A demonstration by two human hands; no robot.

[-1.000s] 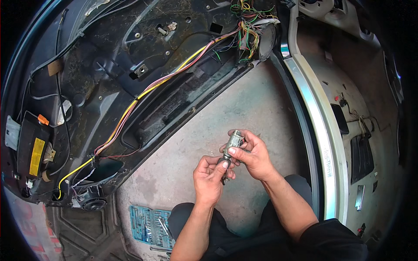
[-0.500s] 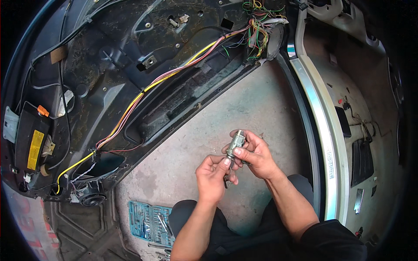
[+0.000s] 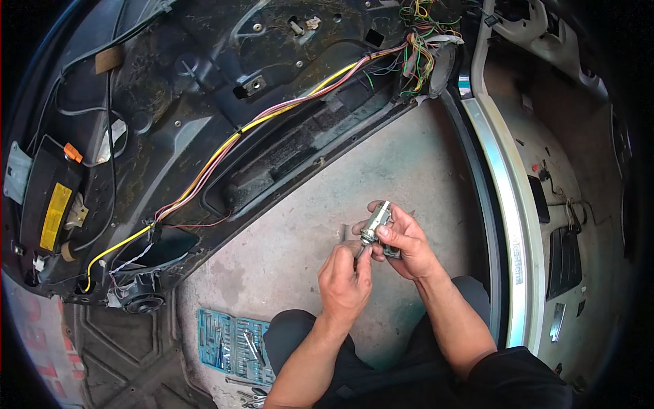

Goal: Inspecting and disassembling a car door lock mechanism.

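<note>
I have a metal cylinder (image 3: 377,219) up between my hands, a little right of and below the centre of the frame, tilted with its top leaning right. My right hand (image 3: 409,249) wraps its upper body, thumb pressed along the near side and fingers curled behind. My left hand (image 3: 345,276) pinches a slim dark piece at the lower end between thumb and fingertips; those fingers hide where the 2 meet, so I can't tell whether they are joined. Neither hand is spread.

I'd judge the cylinder rigid, dense for its size and hard to damage by squeezing. Its smooth side could turn slippery if greasy, so the wide barrel is the place for a firm hold. The thin piece looks easier to twist or bend, best gripped close to its base.

Below my hands is the concrete floor (image 3: 286,232). A stripped door (image 3: 150,88) fills the upper left, with a wire bundle (image 3: 272,112) running across it. A blue tool case (image 3: 234,344) lies open at lower left of centre, and a shiny sill (image 3: 507,198) curves down the right.
</note>
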